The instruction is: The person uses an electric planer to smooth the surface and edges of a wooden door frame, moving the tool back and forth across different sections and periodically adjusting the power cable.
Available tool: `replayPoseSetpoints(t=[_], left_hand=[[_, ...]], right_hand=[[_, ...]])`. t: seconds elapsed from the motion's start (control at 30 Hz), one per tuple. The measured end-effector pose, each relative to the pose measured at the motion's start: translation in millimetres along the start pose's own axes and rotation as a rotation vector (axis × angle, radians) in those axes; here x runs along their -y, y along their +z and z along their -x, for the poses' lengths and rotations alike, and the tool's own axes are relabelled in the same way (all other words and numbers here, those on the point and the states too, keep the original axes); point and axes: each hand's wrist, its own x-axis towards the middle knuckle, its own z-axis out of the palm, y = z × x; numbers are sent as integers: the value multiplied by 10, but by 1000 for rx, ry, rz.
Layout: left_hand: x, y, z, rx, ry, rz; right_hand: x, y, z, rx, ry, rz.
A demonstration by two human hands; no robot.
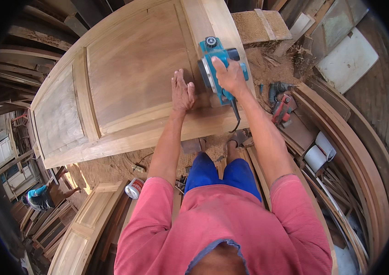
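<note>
The right hand [230, 75] grips the handle of a teal electric planer [216, 68] sitting on the door's [125, 78] right-hand frame rail; the left hand [182, 91] lies flat and open on the wood just beside it. Sawdust on the floor [107, 169] suggests planing is well underway, with rail remaining ahead. The planer's long axis follows the rail, nose pointing away from the person
</note>
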Motion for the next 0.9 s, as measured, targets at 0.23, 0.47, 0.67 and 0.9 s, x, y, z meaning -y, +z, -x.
replayPoseSetpoints(t=[0.23, 0.47, 0.67, 0.9], left_hand=[[133, -328, 41, 215, -111, 43], [-925, -252, -2, 577, 130, -239], [-878, 366, 31, 544, 273, -246], [-1497, 600, -385, 595, 148, -357]], right_hand=[[141, -109, 33, -27, 100, -333], [-229, -1010, 1891, -428, 215, -558], [-618, -887, 2733, -772, 352, -656], [-1189, -718, 3257, -945, 417, -794]])
